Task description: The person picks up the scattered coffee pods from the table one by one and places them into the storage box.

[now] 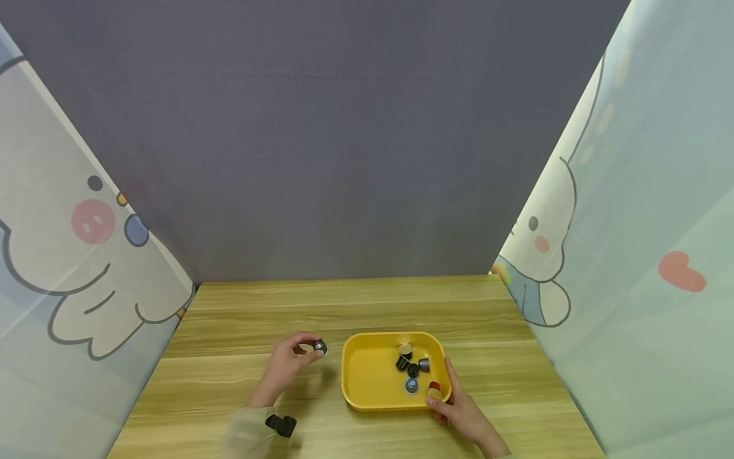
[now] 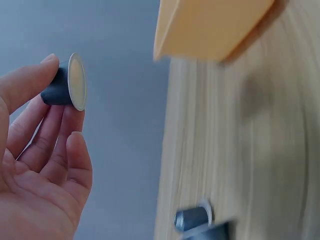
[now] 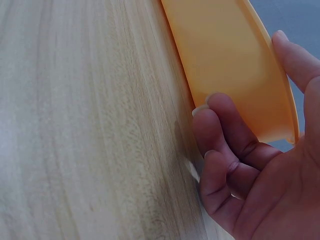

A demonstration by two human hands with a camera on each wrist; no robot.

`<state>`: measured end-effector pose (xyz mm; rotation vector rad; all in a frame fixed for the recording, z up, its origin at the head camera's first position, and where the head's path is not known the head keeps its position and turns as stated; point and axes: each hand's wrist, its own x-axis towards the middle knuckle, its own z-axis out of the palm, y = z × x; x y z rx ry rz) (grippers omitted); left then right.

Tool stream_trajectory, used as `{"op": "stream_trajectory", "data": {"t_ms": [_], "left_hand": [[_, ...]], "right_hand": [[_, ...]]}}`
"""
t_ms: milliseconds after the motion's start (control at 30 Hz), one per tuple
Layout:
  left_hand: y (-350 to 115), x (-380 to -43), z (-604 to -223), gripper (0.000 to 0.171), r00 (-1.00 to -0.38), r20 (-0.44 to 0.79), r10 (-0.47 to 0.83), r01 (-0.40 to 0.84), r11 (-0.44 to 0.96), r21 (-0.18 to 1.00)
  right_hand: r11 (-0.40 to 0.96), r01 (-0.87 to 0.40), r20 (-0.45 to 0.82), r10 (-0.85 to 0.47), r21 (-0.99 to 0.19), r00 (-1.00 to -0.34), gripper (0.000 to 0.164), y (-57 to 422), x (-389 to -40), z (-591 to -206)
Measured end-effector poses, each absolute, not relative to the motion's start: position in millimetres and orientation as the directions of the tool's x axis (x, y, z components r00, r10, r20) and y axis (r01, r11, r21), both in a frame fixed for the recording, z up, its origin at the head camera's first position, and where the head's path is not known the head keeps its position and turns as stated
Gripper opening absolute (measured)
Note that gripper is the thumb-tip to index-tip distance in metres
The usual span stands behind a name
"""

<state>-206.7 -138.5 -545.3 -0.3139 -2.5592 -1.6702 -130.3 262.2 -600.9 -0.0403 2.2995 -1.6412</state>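
My left hand pinches a dark coffee capsule between thumb and fingers, raised above the table left of the tray. In the left wrist view this capsule is tilted on its side, its pale round lid facing right. The right hand grips the near right corner of a yellow tray, with its thumb over the rim. Curled fingers lie against the outer wall of the tray in the right wrist view. Several capsules lie inside, mostly dark, with a red one near the thumb.
Two more dark capsules, one on its side and one partly cut off, show at the bottom of the left wrist view. The wooden table meets a grey back wall, with cartoon-printed curtains on both sides.
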Motion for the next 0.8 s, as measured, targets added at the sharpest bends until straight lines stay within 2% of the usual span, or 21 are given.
{"op": "stream_trajectory", "data": {"t_ms": [367,800], "left_hand": [[-90,-204,-546,0.023,-0.897,0.166,0.409,0.320,0.343,0.883],[-44,-201,-543,0.021,-0.767,0.152,0.623,0.409,0.293,0.864]], "right_hand": [[0.375,0.151,-0.240,-0.203,-0.915,-0.949,0.099,261,-131,-599],[0.357,0.158,-0.243,-0.206,-0.920,-0.948,0.098,261,-130,-595]]}}
